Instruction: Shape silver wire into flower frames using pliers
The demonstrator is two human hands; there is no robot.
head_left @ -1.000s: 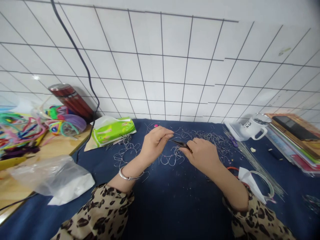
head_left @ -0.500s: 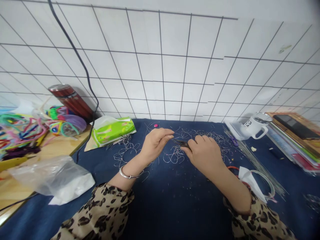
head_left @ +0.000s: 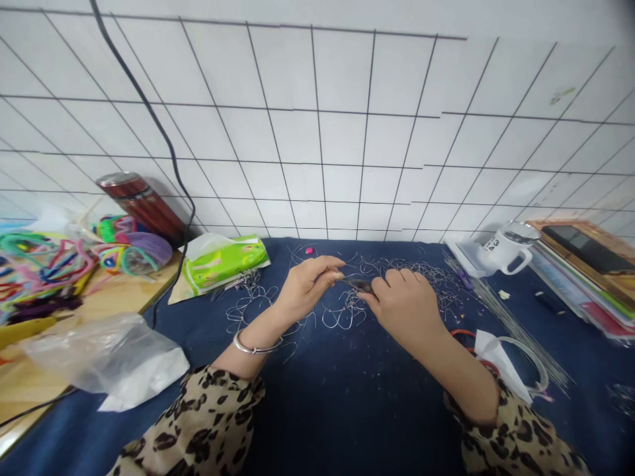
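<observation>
My left hand (head_left: 305, 285) pinches a thin silver wire piece (head_left: 342, 316) between thumb and fingertips above the dark blue cloth (head_left: 347, 403). My right hand (head_left: 404, 305) is closed round small dark pliers (head_left: 360, 285), whose tip points left and meets the left fingertips. Bent wire loops hang and lie just below both hands. A silver bangle sits on my left wrist. Both forearms wear leopard-print sleeves.
Loose wire loops (head_left: 248, 307) and a wire tangle (head_left: 421, 271) cover the cloth's far half. A green tissue pack (head_left: 225, 261), red flask (head_left: 141, 205), coloured pipe cleaners (head_left: 54, 258) and plastic bag (head_left: 106, 357) lie left. A white mug (head_left: 508, 250), straight wires (head_left: 510, 324) and stacked books (head_left: 585, 277) lie right.
Both hands stay together at the same spot; the right hand has rolled slightly over the pliers and the wire piece has shifted a little. The view drifted slightly.
</observation>
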